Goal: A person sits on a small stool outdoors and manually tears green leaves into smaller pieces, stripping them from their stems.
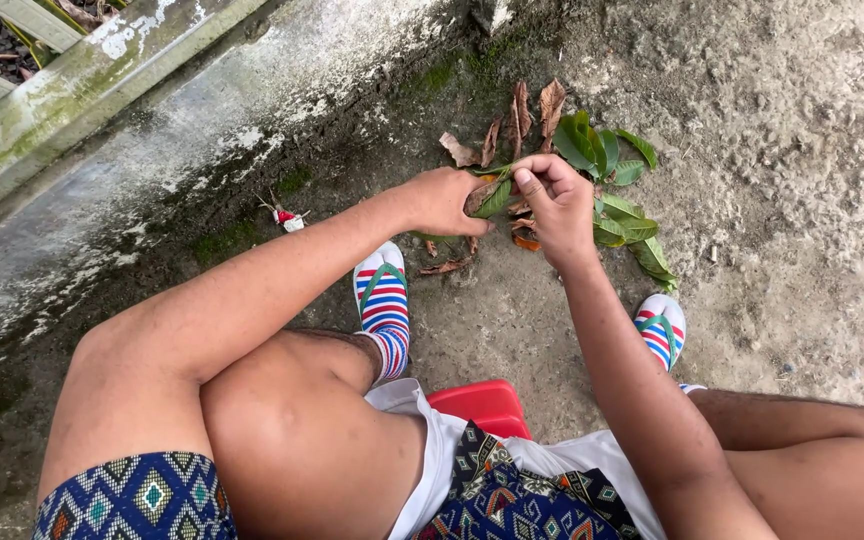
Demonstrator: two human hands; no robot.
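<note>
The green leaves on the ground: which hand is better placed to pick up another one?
Probably the right hand: the green leaves lie just beside it. The left hand is farther off, and both hands hold a leaf.

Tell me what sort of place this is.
Likely an outdoor yard or walkway beside a building: rough concrete ground, a moss-stained low wall, and fallen dry and green leaves that both hands are handling.

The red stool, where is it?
In the head view, the red stool sits bottom centre, under the person, between the two striped flip-flops.
</note>
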